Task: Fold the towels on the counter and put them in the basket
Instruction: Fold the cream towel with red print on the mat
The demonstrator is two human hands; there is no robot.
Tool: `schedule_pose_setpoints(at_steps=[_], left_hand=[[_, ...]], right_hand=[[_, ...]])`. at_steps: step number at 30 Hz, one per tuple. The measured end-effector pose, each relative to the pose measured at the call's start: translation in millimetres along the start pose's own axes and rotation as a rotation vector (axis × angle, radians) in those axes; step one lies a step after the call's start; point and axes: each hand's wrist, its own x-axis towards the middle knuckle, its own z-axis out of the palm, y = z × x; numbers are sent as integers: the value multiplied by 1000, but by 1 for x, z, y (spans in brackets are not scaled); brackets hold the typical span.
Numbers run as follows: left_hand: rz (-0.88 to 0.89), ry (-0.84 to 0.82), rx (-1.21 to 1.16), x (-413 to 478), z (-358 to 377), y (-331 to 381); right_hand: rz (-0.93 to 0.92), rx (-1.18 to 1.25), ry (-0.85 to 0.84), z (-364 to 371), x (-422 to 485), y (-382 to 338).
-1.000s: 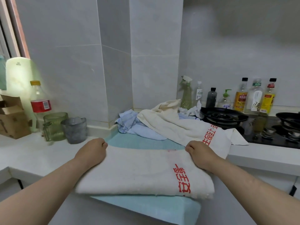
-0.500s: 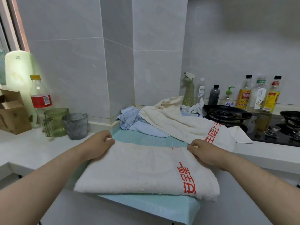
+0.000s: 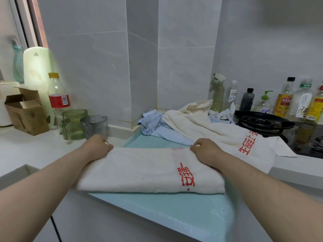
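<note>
- Grey-tiled kitchen corner: a folded white towel with red lettering (image 3: 139, 172) lies on a pale-blue mat (image 3: 174, 210) at the counter's near edge.
- Left hand (image 3: 98, 145) and right hand (image 3: 205, 149) pinch its far corners, fingers curled.
- Uneven pulling could skew the layers or drag the towel off the edge; no basket is in view.

The folded towel (image 3: 139, 170) is white cloth, matt and nubby, with red printed characters. The cream towel (image 3: 218, 133) and the crumpled blue towel (image 3: 155, 126) are the same dull, soft weave. The teal mat (image 3: 166, 208) beneath looks smooth with a faint sheen. The wall tiles (image 3: 87, 75) are glossy grey and the counter (image 3: 31, 151) is smooth white. The box (image 3: 28, 116) is matt brown cardboard, the green jug (image 3: 74, 123) ribbed and see-through, and the burner grate (image 3: 262, 122) black metal.
</note>
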Motion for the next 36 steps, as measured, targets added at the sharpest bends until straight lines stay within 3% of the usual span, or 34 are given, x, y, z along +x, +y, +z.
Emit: schedule_pose_setpoints(at_steps=[4,6,10,14,23,29,32,36], left_hand=[[46,135,35,2,13,-5],[43,122,-40,-3,8,-6],[-140,-49,-483,-33,-27,-11],[-329,-125,-551,-89,-46,-28],[-435,-259,-924,-145,-38,-47],[-490,-405,-1256,-156,-44,-57],[-461,-395,-1257,-158,-44,-54],[-441,-246,-991,-154,-33,-50]], right_hand=[[15,-174,26,6,9,2],[22,-207,29,7,9,1],[172,185,90,-11,-13,3],[309,649,40,-29,-65,14],[441,885,-9,-29,-138,14],[645,1047,-187,-30,-141,10],[676,1008,-187,-30,-139,6],[653,859,-101,-27,-137,7]])
